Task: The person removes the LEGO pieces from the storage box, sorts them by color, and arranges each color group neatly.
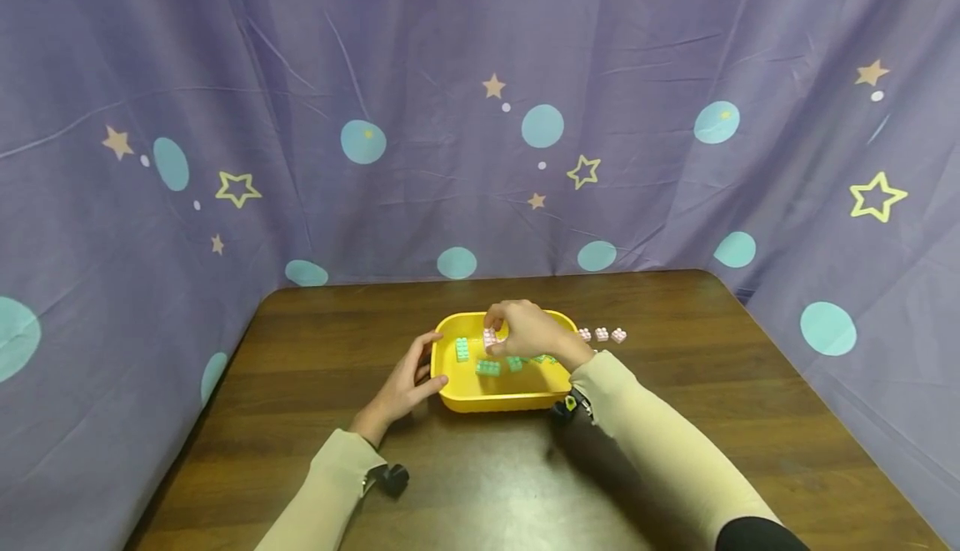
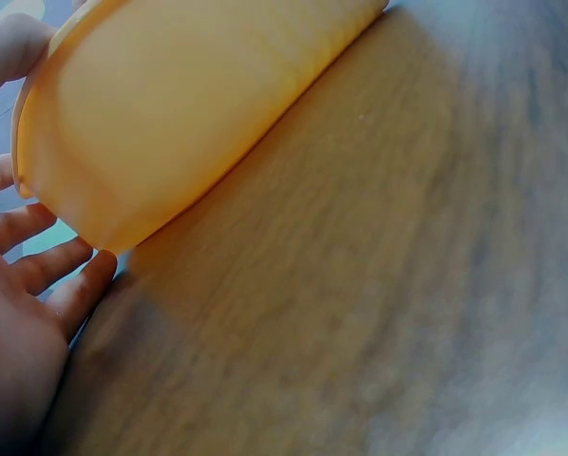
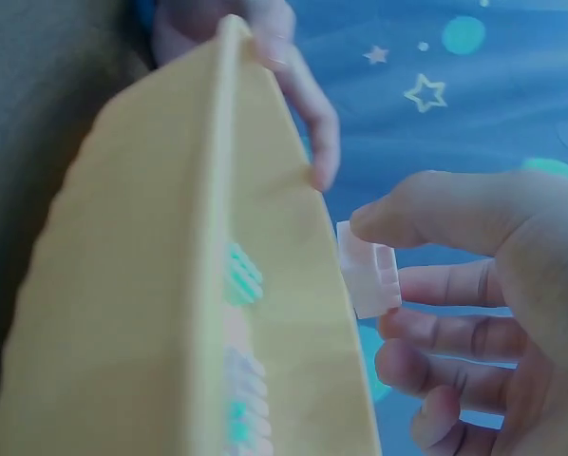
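Note:
A yellow plastic tray (image 1: 495,403) stands on the table with several toy building bricks inside. My left hand (image 1: 402,386) grips its left end; in the left wrist view the thumb lies at the rim and the fingertips touch the end wall. Over the tray, my right hand (image 1: 531,333) pinches a pink building brick (image 3: 368,275) between thumb and fingers. Green bricks, one green brick (image 1: 462,349) at the left and another green brick (image 1: 488,368) nearer the front, lie on the tray floor. My right hand and forearm hide part of the tray's right side.
Beyond the tray's right end lie several small pink bricks (image 1: 602,334) on the brown wooden table (image 1: 315,343). A purple curtain (image 1: 420,59) with stars and dots hangs behind and along both sides.

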A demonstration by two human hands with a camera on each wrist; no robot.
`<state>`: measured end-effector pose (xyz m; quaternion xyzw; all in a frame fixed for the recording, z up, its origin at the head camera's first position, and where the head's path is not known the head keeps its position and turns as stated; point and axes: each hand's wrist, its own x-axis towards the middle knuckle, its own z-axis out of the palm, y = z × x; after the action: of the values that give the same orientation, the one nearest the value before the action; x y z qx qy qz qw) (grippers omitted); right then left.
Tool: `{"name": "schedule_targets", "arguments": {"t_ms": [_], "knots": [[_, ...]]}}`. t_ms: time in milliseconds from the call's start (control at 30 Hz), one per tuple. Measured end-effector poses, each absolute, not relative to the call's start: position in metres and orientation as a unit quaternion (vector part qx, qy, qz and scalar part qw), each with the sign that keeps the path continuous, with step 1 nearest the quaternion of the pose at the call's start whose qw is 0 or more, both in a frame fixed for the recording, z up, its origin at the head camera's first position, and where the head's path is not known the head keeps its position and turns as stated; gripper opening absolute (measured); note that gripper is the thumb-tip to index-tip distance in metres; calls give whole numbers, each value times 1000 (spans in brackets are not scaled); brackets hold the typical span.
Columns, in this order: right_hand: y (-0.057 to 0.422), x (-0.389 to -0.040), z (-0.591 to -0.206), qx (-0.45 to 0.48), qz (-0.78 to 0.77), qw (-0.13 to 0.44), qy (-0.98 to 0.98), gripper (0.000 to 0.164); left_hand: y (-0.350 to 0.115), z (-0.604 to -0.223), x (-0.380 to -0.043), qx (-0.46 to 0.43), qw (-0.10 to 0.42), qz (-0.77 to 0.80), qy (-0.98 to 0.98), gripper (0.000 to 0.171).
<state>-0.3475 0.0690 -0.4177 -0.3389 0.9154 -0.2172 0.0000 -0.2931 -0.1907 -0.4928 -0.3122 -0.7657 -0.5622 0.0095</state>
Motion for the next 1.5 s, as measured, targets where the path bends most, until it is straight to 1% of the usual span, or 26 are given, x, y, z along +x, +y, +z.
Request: {"name": "schedule_targets", "arguments": {"t_ms": [300,533,733,900,1167,1500], "knots": [[104,-354,-402,-315,-233,-55,919,30,-191,-494,-293,-311,8,-563,-766,65],[138,-351,-396,-279,-244,-71,926,28,-190,-494,-291,-306,5,-564,-767,66],[169,-347,-395,-234,-248,-72,937,27,-190,-494,-291,-308,6,-569,-763,66],[193,-347,-404,-206,-249,-59,945,27,-191,-493,-291,-305,6,-568,-765,67],[221,-346,-424,-197,-241,-69,948,28,-191,-491,-293,-311,13,-569,-761,66],[246,-343,-450,-187,-198,-36,962,31,-190,-493,-293,-307,7,-565,-765,66]]}}
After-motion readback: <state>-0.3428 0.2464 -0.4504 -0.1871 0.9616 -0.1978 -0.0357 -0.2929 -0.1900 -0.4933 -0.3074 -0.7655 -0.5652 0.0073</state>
